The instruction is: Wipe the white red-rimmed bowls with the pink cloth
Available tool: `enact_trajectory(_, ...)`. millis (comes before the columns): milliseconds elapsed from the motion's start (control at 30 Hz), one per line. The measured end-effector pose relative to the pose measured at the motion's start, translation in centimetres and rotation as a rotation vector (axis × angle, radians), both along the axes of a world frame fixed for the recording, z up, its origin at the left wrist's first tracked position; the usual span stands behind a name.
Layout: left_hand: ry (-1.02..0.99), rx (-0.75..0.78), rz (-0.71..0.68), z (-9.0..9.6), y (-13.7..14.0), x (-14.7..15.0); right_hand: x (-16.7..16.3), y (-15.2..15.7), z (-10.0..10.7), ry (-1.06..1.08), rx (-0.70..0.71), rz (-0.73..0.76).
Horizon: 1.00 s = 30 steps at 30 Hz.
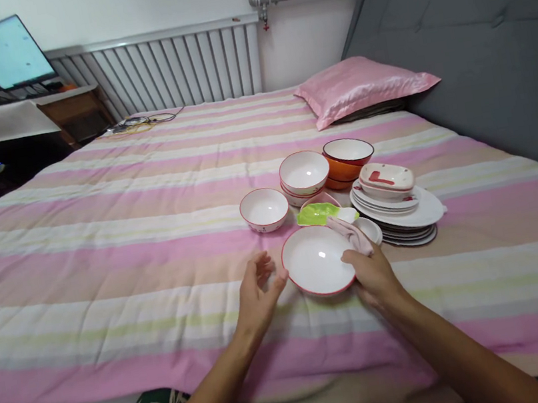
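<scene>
A white bowl with a red rim [318, 260] is held over the near part of the bed by my right hand [375, 273], thumb on its inner side. Between that hand and the bowl's right side is a pale pink cloth [351, 233]. My left hand [261, 290] is at the left rim with fingers spread, its thumb tip at or very near the edge. Behind sit a single bowl [264, 207], a stack of bowls [304, 173] and a green leaf-shaped dish [318, 213]. A white spoon [346, 215] lies by the dish.
Orange bowls [342, 170] are stacked behind. To the right, a pile of plates [424, 208] carries small rectangular dishes [387, 178]. Farther back lie a pink pillow [366, 86] and cables [146, 122] on the striped bedspread [131, 262]. A grey headboard [479, 49] borders the right.
</scene>
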<state>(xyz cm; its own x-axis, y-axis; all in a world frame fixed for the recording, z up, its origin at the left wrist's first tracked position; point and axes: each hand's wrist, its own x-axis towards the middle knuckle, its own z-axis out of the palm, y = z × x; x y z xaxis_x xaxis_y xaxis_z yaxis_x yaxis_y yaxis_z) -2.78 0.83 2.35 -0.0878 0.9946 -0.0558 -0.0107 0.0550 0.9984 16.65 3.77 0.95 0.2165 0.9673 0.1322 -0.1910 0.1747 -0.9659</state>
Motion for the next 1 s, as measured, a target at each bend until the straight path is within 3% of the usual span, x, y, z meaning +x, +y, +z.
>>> enact_trajectory(133,-0.403,-0.251,-0.201,-0.2,0.1,0.5,-1.0,-0.8,-1.0,0.096,-0.008,-0.037)
enact_trajectory(267,-0.662,-0.43,-0.308,-0.1,-0.2,0.8,-2.8,-1.8,-1.4,0.229,-0.15,-0.082)
enact_trajectory(367,-0.678,-0.471,-0.25,0.0,-0.7,0.7,-3.9,-2.4,-0.9,0.364,-0.239,-0.051)
enact_trajectory(600,-0.507,-0.249,-0.23,0.6,-0.9,0.5,-3.6,-2.1,0.2,0.542,-0.256,0.101)
enact_trajectory(833,-0.59,-0.398,-0.023,0.4,-0.3,0.2,-2.5,-1.7,1.1,0.505,-0.259,0.295)
enact_trajectory(1000,-0.683,-0.393,0.053,1.5,0.1,-0.2,-1.1,-1.3,2.5,0.477,-0.346,0.342)
